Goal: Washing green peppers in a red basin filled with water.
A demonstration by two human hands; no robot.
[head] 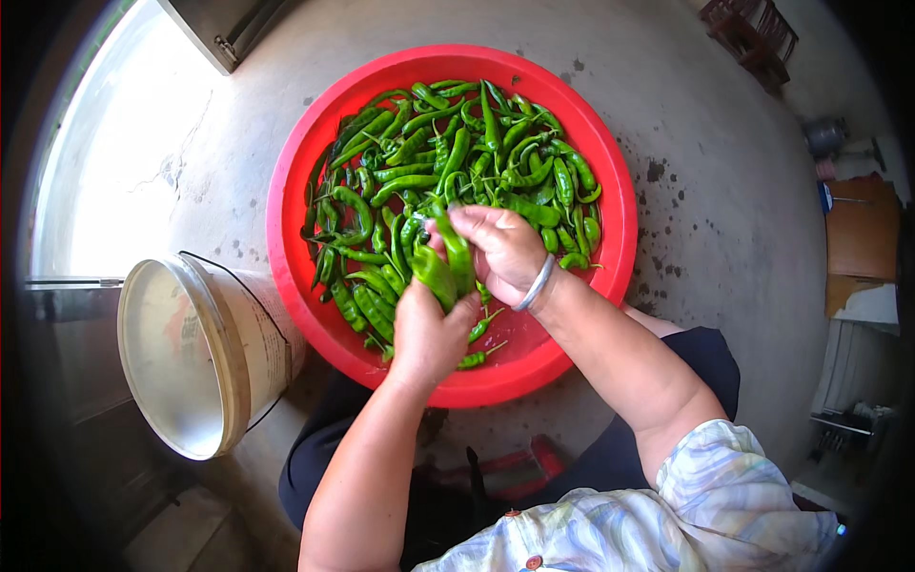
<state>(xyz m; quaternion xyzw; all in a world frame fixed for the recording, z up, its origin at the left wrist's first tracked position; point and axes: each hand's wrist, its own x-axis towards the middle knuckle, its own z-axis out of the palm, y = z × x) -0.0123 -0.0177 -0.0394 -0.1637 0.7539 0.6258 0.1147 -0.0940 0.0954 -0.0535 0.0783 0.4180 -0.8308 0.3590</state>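
Observation:
Long green chili peppers (414, 171) fill much of a wide red plastic basin (627, 236) in front of me. Above its near half, my left hand (432, 336) is closed around a few green peppers (434, 277) that point up and away from me. My right hand (509, 247) is at their upper ends, its thumb and fingers bent together near the stem of one pepper. Whether the right fingers pinch that stem is blurred. Wet red basin floor shows below my hands, with a couple of loose peppers (480, 357) on it.
A large white plastic bucket (257, 307) with a wire handle and a lid stands left of the basin, close to its rim. Wet spots mark the concrete floor (686, 179). A brown chair (750, 39) and a cardboard box (861, 229) are at the right. An open door (207, 28) is at upper left.

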